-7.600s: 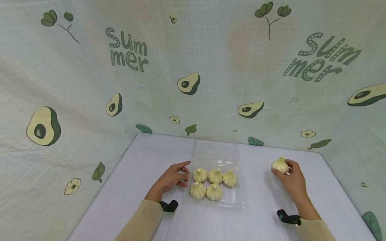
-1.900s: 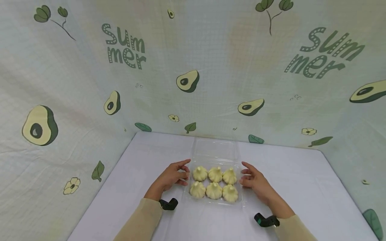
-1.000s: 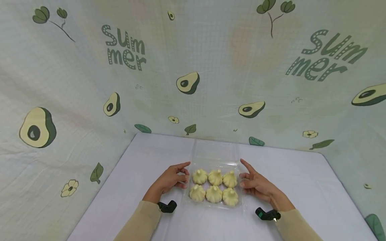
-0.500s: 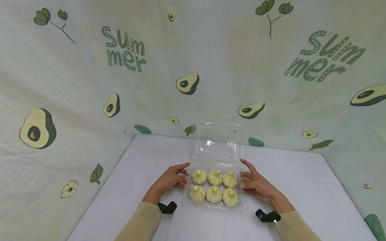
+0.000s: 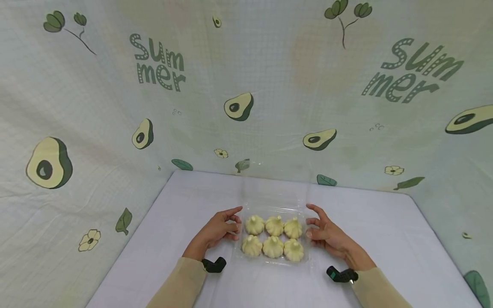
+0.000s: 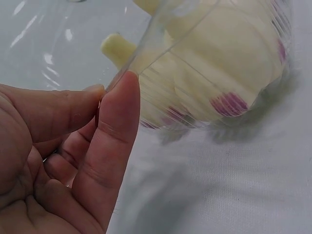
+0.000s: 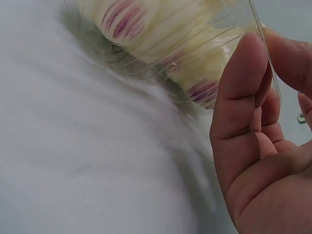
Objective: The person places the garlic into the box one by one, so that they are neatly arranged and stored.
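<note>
A clear plastic clamshell box [image 5: 265, 261] holds several whole garlic bulbs [image 5: 273, 247] in two rows, stems up. Its transparent lid [image 5: 275, 186] stands raised at the back, only faintly visible. At the box's left side, my left hand [image 5: 215, 229] pinches the rim between thumb and finger; the left wrist view shows this grip closely, with purple-streaked garlic [image 6: 229, 104] behind the ribbed plastic wall. On the opposite side my right hand [image 5: 331, 237] pinches the rim likewise. In the right wrist view, the thin plastic edge [image 7: 263, 39] runs between thumb and finger.
A white cloth-covered table [image 5: 369, 239] lies beneath the box. A fabric backdrop [image 5: 277, 85] printed with avocados and lettering rises behind and at both sides. Each wrist wears a black device [image 5: 214, 265].
The right hand has brought a garlic bulb from the right into the box, let it go and taken the right rim. The lid has swung up from lying back. The left hand stays put.
</note>
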`<state>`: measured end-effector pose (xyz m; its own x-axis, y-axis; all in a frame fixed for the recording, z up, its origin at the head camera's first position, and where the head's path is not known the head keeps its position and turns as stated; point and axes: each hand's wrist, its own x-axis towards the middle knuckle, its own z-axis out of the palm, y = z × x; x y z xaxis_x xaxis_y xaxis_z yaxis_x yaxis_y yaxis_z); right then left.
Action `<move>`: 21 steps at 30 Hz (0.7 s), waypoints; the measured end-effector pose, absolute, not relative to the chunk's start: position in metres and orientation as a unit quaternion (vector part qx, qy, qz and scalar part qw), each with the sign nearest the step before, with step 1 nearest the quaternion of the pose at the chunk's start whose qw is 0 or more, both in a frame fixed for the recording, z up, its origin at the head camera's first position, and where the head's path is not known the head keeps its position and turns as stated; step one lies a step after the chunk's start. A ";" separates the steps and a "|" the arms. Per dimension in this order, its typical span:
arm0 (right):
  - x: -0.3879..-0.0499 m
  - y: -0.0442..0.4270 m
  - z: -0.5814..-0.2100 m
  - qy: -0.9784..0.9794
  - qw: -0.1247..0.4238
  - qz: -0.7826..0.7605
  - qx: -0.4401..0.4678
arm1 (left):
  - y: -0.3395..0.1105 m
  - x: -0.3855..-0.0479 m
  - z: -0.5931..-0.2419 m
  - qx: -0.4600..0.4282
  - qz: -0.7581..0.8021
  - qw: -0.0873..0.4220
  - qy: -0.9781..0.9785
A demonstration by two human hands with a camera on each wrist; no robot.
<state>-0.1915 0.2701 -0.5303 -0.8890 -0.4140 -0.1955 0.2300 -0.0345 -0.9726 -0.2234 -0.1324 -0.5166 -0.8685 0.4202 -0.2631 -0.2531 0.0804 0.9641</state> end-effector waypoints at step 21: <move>-0.189 0.268 -0.531 0.662 0.206 -0.718 -0.070 | -0.133 -0.224 -0.518 0.061 0.679 0.248 0.688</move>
